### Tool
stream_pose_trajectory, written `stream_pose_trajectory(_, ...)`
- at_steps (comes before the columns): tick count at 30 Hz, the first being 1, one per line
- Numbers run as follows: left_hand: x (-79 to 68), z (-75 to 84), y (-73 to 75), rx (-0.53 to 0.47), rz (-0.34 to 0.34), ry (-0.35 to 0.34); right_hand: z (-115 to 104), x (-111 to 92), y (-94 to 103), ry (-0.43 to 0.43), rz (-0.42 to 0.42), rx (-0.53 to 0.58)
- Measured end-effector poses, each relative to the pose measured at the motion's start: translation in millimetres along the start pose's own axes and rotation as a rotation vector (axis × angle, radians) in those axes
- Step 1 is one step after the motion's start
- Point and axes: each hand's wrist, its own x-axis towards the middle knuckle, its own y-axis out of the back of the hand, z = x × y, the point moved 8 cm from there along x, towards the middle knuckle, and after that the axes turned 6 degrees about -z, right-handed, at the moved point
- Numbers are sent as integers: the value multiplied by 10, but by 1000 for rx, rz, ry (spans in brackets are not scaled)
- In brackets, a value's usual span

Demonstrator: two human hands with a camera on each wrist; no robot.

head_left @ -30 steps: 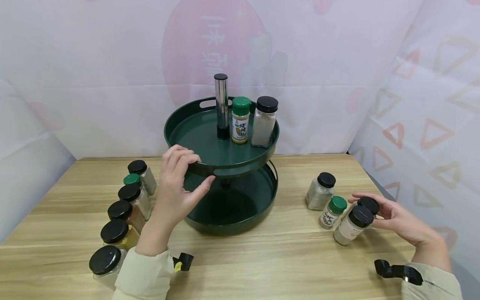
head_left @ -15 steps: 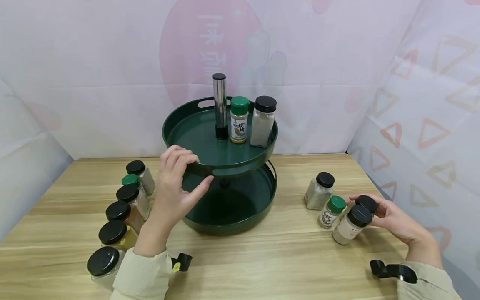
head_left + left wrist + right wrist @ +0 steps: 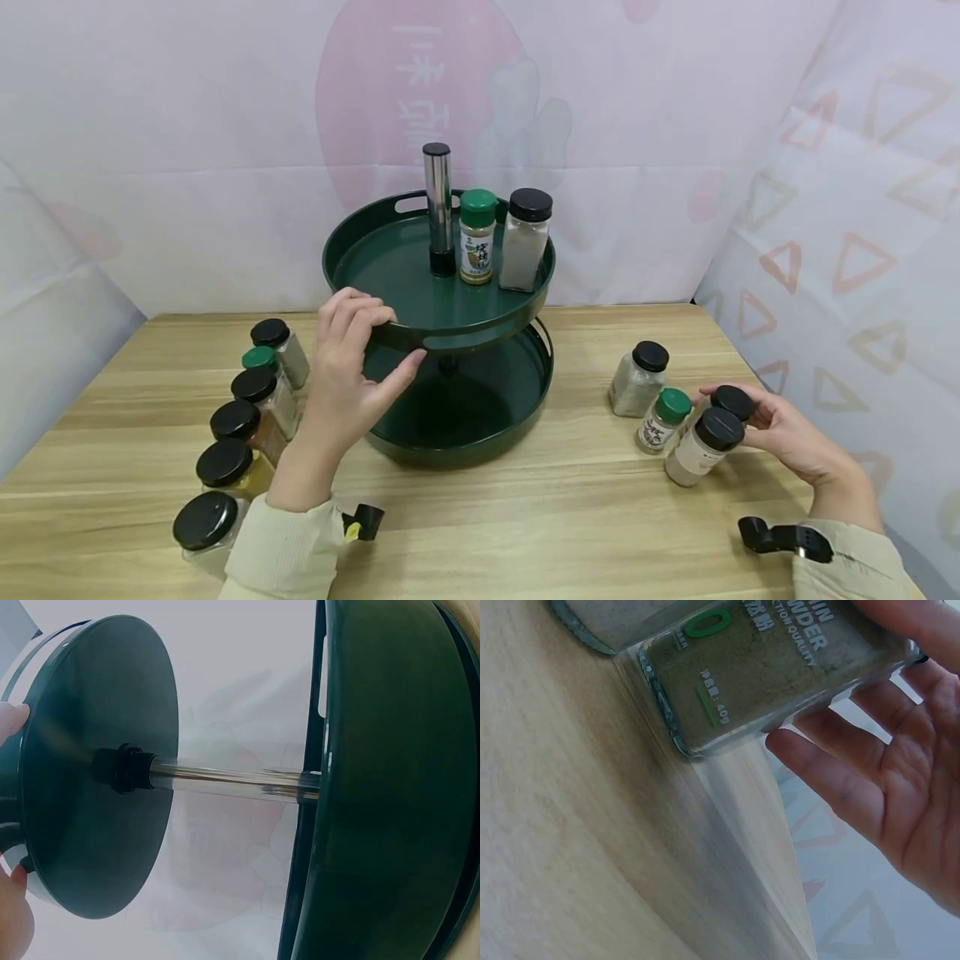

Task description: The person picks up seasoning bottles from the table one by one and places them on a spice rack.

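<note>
My left hand [image 3: 348, 367] holds the front rim of the upper tray [image 3: 420, 312] of a dark green two-tier spice rack, fingers over the edge and thumb below. The left wrist view shows this tray's underside [image 3: 97, 825] and the steel post [image 3: 232, 782]. At the right, my right hand [image 3: 783, 433] grips a square glass spice jar [image 3: 735, 690] of brown powder, its label reading "POWDER". Its black lid [image 3: 732, 402] shows behind a round pale-labelled shaker [image 3: 697, 458]. On the upper tray stand a green-capped shaker [image 3: 477, 242] and a square black-lidded jar [image 3: 522, 250].
A green-capped shaker [image 3: 655, 433] and a black-lidded jar [image 3: 633, 385] stand left of my right hand. Several spice jars [image 3: 247, 467] line the table's left side. The rack's lower tray [image 3: 457, 454] rests on the table before a white cloth backdrop [image 3: 225, 167].
The right hand has drawn in slightly around the square jar. My left hand stays on the tray rim, and the view has shifted a little.
</note>
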Motion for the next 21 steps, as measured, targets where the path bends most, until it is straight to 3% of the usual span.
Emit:
stream_pose_trajectory(11, -2, -6, 25, -15, 7, 5, -12, 16, 30, -22, 44, -71)
stream_pose_trajectory(21, 2, -6, 4, -8, 0, 2, 2, -27, 44, -56, 87, -70)
